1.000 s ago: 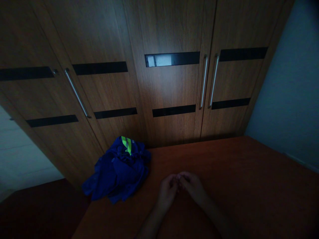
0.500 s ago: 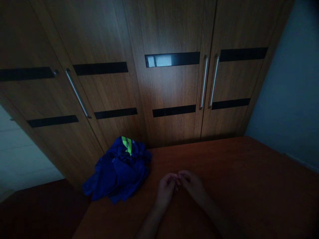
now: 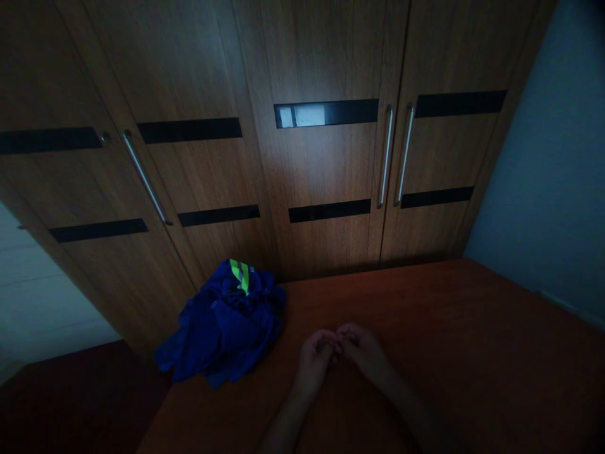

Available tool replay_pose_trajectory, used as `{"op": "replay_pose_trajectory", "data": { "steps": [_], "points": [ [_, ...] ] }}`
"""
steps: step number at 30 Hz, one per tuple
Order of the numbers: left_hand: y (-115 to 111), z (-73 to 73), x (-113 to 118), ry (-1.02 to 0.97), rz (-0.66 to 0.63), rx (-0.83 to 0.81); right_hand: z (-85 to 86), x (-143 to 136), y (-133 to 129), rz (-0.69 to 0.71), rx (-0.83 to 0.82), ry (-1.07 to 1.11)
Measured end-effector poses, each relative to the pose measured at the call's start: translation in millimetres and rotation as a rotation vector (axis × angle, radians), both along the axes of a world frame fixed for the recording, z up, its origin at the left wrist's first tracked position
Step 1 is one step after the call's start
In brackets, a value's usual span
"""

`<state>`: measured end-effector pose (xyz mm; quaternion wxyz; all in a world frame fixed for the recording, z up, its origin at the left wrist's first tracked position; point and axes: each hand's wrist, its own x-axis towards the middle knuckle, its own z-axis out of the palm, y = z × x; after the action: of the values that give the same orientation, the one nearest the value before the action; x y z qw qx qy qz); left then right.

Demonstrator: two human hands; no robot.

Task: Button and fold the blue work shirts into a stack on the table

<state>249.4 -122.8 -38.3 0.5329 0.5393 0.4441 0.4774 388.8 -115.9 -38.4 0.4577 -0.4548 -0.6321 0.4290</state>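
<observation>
Over the reddish-brown tabletop (image 3: 406,302), my left hand (image 3: 316,353) and my right hand (image 3: 362,350) meet at the fingertips. The fingers of both are curled inward, thumbs close to them, and no object shows in either one. Dim light blurs the finer detail between the fingers. To the left of my hands, apart from them, a crumpled dark-blue garment (image 3: 231,328) lies heaped on the table's left side. A yellow-green and grey reflective strip (image 3: 240,276) shows at its top.
Behind the table stands a wooden wardrobe (image 3: 326,164) with black inlaid strips and long metal handles (image 3: 386,157), its doors closed. A bluish wall (image 3: 553,189) borders the right side. At the lower left, past the table's edge, is a dark reddish surface (image 3: 85,403).
</observation>
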Motion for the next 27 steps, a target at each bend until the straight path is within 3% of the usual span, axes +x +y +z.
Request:
{"op": "replay_pose_trajectory", "data": {
  "steps": [8, 15, 20, 27],
  "points": [
    [2, 3.0, -1, -0.055, 0.022, -0.037, -1.9, -1, 0, 0.005, 0.002, -0.025],
    [2, 1.6, 0, -0.077, 0.007, -0.034, -7.9, -1, 1, -0.061, 0.053, -0.171],
    [3, -0.1, 0, -0.068, 0.005, -0.032, -2.4, 1, -2, -0.074, 0.117, -0.332],
    [1, 0.4, 2, -0.070, -0.001, -0.036, 2.8, 3, -5, -0.047, 0.136, -0.348]
  ]
}}
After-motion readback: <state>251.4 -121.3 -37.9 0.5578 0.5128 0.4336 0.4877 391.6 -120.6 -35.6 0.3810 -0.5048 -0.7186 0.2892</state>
